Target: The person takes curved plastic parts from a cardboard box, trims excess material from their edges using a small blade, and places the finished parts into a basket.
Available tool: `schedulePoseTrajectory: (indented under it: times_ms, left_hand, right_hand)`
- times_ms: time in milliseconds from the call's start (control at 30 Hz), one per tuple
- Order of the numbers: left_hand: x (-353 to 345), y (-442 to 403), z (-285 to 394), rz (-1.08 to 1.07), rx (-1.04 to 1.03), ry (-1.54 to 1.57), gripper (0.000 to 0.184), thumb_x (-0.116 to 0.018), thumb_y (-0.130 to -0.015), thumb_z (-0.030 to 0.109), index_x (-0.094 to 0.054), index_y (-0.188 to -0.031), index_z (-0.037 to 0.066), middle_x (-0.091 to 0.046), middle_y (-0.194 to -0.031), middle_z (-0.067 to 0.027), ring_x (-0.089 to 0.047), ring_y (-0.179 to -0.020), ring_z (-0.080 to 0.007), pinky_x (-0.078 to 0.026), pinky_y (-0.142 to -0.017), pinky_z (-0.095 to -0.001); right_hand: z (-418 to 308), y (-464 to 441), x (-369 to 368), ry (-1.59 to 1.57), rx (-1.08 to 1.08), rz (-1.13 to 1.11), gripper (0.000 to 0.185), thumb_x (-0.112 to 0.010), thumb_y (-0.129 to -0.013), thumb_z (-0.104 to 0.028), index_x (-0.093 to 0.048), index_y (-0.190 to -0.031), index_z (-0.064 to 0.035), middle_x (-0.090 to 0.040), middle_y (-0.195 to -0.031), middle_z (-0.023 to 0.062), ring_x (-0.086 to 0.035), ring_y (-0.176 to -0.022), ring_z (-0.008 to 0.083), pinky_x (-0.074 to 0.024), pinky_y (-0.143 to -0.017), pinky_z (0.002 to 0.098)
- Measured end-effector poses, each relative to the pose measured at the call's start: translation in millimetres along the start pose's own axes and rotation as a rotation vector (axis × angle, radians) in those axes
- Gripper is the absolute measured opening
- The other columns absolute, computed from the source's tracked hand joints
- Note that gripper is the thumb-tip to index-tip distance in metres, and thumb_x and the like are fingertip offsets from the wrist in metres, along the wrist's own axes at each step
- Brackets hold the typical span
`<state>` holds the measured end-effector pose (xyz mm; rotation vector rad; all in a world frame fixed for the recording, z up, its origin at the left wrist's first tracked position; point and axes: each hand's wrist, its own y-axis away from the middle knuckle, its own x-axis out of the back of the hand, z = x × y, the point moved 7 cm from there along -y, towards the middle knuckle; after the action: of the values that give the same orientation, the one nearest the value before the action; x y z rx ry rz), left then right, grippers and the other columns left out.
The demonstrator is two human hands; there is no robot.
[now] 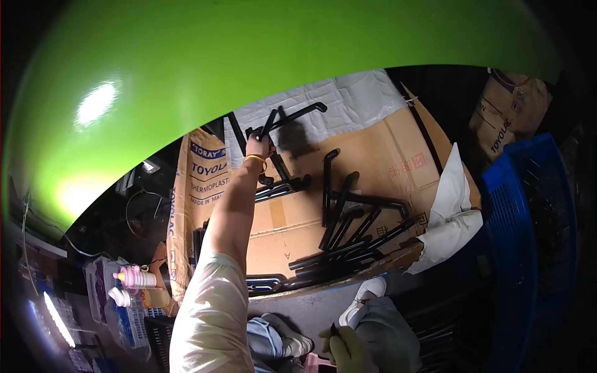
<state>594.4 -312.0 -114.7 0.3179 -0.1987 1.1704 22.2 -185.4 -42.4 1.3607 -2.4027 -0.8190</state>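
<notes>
My left hand [260,146], bare with a yellow bracelet at the wrist, reaches out over the cardboard. Its fingers are closed around a black bent plastic part [298,116], whose long arm points right and ends in a hooked tip. More black bent parts [348,198] lie loose on the cardboard [298,230] below and right of this hand. Low in the view, my right hand [348,351] wears a pale yellow-green glove and is closed. A small dark pointed tool [334,329] sticks out from its fingers; its full shape is hidden.
A large green curved surface [249,50] hangs across the top. Blue plastic crates [528,205] stand at right, near a printed paper sack [510,112]. Torn white paper [454,211] covers the cardboard's right corner. Bottles [135,278] and baskets are at left. My shoes [367,295] show below.
</notes>
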Motion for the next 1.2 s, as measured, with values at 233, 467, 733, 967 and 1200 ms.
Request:
schedulePoseTrajectory:
  times_ms: [233, 467, 733, 967, 1200]
  left_hand:
    - [-6.6, -5.2, 19.4, -0.042, -0.330, -0.750, 0.036, -0.054, -0.084, 0.026, -0.067, -0.112, 0.008, -0.068, -0.089, -0.0236, -0.066, -0.089, -0.0384, -0.053, -0.079, -0.0403]
    - [28.6, 164.8, 48.9, -0.600, -0.073, -0.779, 0.032, -0.054, -0.088, 0.022, -0.067, -0.111, 0.005, -0.070, -0.076, -0.0067, -0.058, -0.055, -0.0117, -0.046, -0.050, -0.0273]
    - [134.6, 90.0, 37.3, 0.034, -0.170, -0.386, 0.037, -0.056, -0.090, 0.019, -0.059, -0.123, 0.003, -0.070, -0.086, -0.0148, -0.063, -0.064, -0.0182, -0.049, -0.060, -0.0315]
    - [143.0, -68.6, -86.1, 0.184, -0.149, -0.681, 0.036, -0.050, -0.086, 0.016, -0.054, -0.120, 0.004, -0.058, -0.067, -0.0079, -0.051, -0.045, -0.0182, -0.041, -0.041, -0.0334]
    - [77.1, -20.8, -53.9, -0.018, -0.028, -0.455, 0.057, -0.058, -0.083, 0.018, -0.047, -0.139, 0.015, -0.063, -0.076, -0.0067, -0.052, -0.050, -0.0148, -0.044, -0.043, -0.0320]
  right_hand:
    - [-49.7, 11.1, 16.1, 0.018, 0.269, 0.112, 0.026, -0.045, -0.096, -0.022, -0.059, -0.112, -0.0062, -0.061, -0.082, 0.0079, -0.057, -0.068, 0.0181, -0.0446, -0.062, 0.0300]
    - [-44.5, 12.1, 12.2, 0.137, 0.473, 0.166, 0.015, -0.047, -0.095, -0.004, -0.059, -0.104, -0.0016, -0.059, -0.075, 0.0088, -0.055, -0.062, 0.0194, -0.0440, -0.058, 0.0306]
    - [-49.5, 28.3, 8.8, 0.360, 0.844, 0.474, 0.016, -0.046, -0.095, -0.004, -0.058, -0.105, -0.0014, -0.058, -0.079, 0.0094, -0.056, -0.065, 0.0214, -0.0455, -0.059, 0.0317]
    - [-51.5, 6.7, 12.2, 0.051, 0.389, 0.112, 0.016, -0.047, -0.095, -0.006, -0.059, -0.104, -0.0022, -0.057, -0.077, 0.0080, -0.056, -0.065, 0.0208, -0.0448, -0.059, 0.0308]
    - [-52.8, 8.2, 8.3, 0.050, 0.336, 0.167, 0.015, -0.047, -0.096, -0.013, -0.059, -0.101, -0.0052, -0.058, -0.076, 0.0074, -0.056, -0.065, 0.0223, -0.0443, -0.058, 0.0326]
